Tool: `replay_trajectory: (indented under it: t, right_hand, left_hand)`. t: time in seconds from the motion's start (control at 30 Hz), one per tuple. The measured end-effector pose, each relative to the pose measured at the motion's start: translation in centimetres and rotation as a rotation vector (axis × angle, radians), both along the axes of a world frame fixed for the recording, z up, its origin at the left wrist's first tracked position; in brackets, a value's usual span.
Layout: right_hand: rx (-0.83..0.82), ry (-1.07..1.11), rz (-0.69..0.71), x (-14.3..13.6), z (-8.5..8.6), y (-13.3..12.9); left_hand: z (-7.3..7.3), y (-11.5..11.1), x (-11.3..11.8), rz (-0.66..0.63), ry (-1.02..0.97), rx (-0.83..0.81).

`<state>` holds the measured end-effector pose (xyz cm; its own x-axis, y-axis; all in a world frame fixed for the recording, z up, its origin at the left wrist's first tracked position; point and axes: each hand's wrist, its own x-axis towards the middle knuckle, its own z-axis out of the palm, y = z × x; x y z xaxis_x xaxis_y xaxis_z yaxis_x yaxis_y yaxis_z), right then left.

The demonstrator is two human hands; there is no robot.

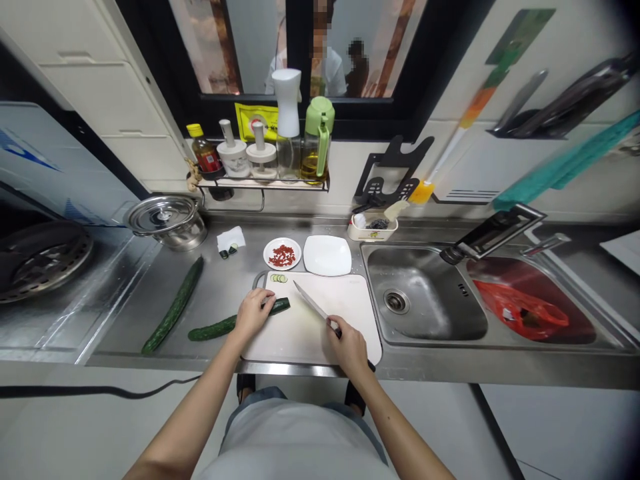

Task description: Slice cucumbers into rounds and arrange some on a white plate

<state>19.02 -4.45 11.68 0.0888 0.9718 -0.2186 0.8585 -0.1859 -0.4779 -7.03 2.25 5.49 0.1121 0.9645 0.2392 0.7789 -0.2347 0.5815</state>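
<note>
My left hand [254, 313] is closed over a dark green cucumber [220, 328], whose cut end lies on the white cutting board [310, 347] and whose other end reaches past the board onto the counter. In my right hand [349, 345] is the handle of a kitchen knife [313, 301], its blade pointing up and left above the board, apart from the cucumber. A few thin cucumber slices [279, 279] lie in a row at the board's top left corner. A second, whole cucumber [175, 303] rests on the counter to the left.
Behind the board stand a plate of red chopped pieces [271, 259] and a white square plate [327, 255]. A lidded steel pot [167, 220] is at the back left. To the right are the sink [430, 300] and a red plastic bag [525, 313]. Bottles fill a wall rack [265, 181].
</note>
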Motion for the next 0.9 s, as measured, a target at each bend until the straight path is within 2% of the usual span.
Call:
replay_trajectory:
  t: [0.13,0.33,0.6,0.9]
  right_hand:
    - [-0.001,0.051,0.009,-0.7,-0.5,0.5]
    - [-0.044,-0.04,0.158,-2.3,-0.7,1.2]
    - [-0.142,-0.167,0.233,-5.2,0.2,2.0]
    - [-0.176,-0.173,0.301,-6.8,0.1,1.9]
  left_hand:
    - [0.0,-0.3,0.5,-0.055,0.023,0.016]
    - [-0.2,-0.3,1.1,-0.169,-0.001,0.019]
    - [-1.1,-0.4,1.2,-0.187,0.042,0.017]
    - [-1.6,-0.2,1.2,-0.207,0.093,0.058]
